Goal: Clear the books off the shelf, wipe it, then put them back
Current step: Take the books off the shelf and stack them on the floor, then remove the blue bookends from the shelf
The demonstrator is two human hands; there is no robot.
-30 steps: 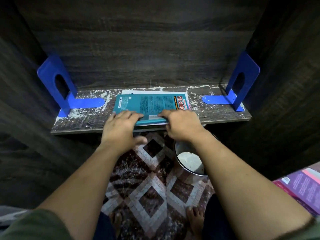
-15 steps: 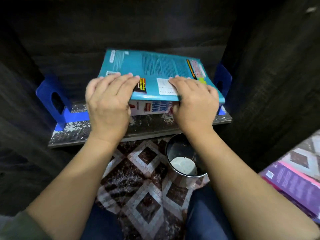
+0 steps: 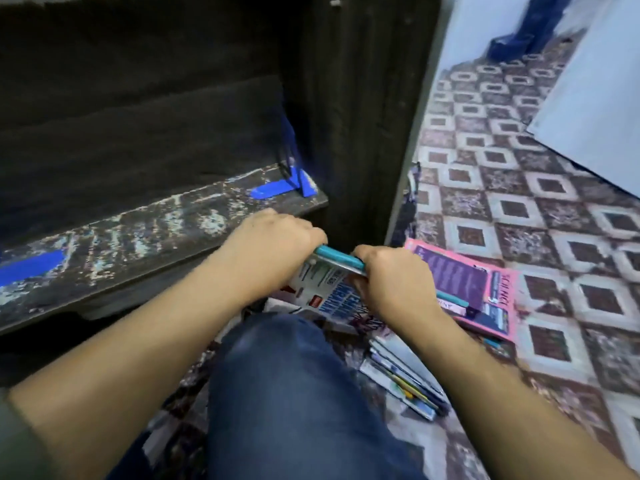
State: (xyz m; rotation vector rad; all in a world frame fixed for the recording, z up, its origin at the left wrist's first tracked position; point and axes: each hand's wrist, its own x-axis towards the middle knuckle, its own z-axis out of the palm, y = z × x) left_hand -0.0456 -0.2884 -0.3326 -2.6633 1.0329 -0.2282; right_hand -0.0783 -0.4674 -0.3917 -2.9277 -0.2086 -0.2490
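Both hands gripped a small stack of books — the left hand (image 3: 273,244) and the right hand (image 3: 388,278) curled round a teal book (image 3: 337,259) with a white-covered book (image 3: 322,292) beneath it, held off the shelf (image 3: 156,226) above the patterned floor (image 3: 554,237). The dusty shelf carried only blue bookends (image 3: 291,183). A pink book (image 3: 485,289) lay on the floor — just beside the right hand.

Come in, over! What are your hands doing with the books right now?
Left hand and right hand both grip the books, off the shelf. Pink book lies on the floor just beyond. Nothing blocking.
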